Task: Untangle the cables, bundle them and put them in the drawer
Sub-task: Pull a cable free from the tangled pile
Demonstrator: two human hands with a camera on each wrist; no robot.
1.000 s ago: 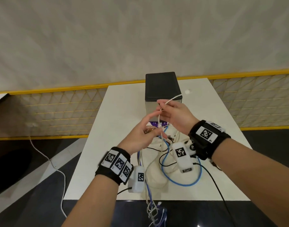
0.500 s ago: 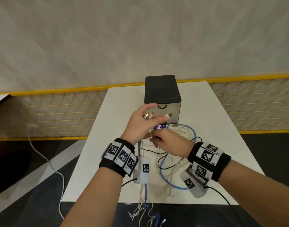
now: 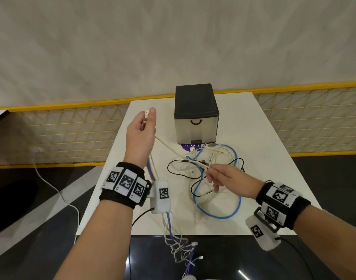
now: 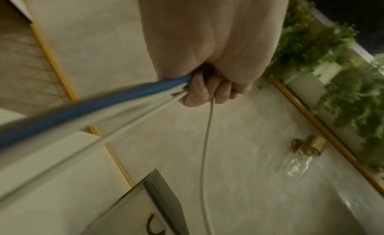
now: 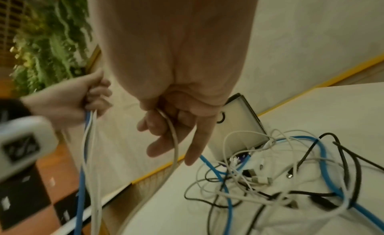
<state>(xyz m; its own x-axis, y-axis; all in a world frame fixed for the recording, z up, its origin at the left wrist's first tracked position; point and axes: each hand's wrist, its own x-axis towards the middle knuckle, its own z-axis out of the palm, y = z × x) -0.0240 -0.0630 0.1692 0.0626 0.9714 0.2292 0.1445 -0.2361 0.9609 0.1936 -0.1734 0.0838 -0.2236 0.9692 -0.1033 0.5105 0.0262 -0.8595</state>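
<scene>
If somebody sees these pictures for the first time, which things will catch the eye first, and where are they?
First comes the tangle of cables in blue, white and black, in the middle of the white table. Next, the left hand is raised at the table's left, gripping several cables, while the right hand pinches a white strand over the tangle. Behind them stands the black-topped drawer box, shut.

The drawer unit [image 3: 196, 116] stands on the bench [image 3: 264, 158] at 12 o'clock. The cable tangle [image 3: 213, 174] lies directly before it, at centre. Loose ends [image 3: 181, 247] overhang the 6 o'clock edge.
</scene>
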